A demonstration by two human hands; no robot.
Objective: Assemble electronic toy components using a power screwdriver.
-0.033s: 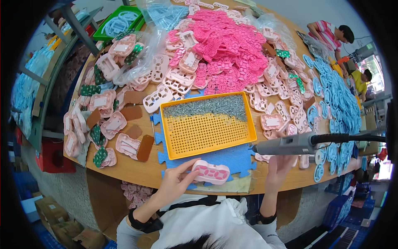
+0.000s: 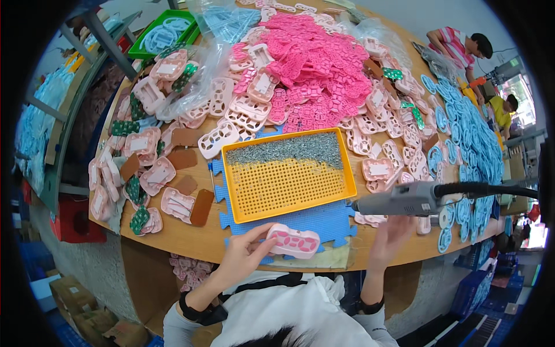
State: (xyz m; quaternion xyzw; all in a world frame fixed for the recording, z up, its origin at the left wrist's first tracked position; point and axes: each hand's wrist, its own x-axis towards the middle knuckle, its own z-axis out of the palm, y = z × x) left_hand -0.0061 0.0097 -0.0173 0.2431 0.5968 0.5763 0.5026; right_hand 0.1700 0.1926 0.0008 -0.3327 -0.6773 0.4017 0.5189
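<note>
My left hand [image 2: 245,251] is closed on a pale pink plastic casing [image 2: 293,241] with bright pink oval cut-outs, held at its left end above the table's near edge. Beneath it lies a blue foam mat [image 2: 315,222]. My right hand [image 2: 392,240] is at the underside of a grey electric screwdriver [image 2: 399,200], whose tip points left and whose black cable runs off right. The fingers are blurred and partly hidden by the tool, so their grip is unclear. Just beyond the casing stands a yellow perforated tray [image 2: 283,213], with small silvery screws [image 2: 289,149] heaped along its far side.
Bright pink openwork plates [image 2: 318,63] are piled at the back. Pale pink casings [image 2: 157,175] lie on both sides, some with brown or green pieces. Blue plastic rings [image 2: 462,139] cover the right side. A green tray [image 2: 139,49] stands far left. Two people work at far right.
My right hand has dropped slightly; its fingertips no longer show above the screwdriver. The left hand and the casing are nearly unmoved.
</note>
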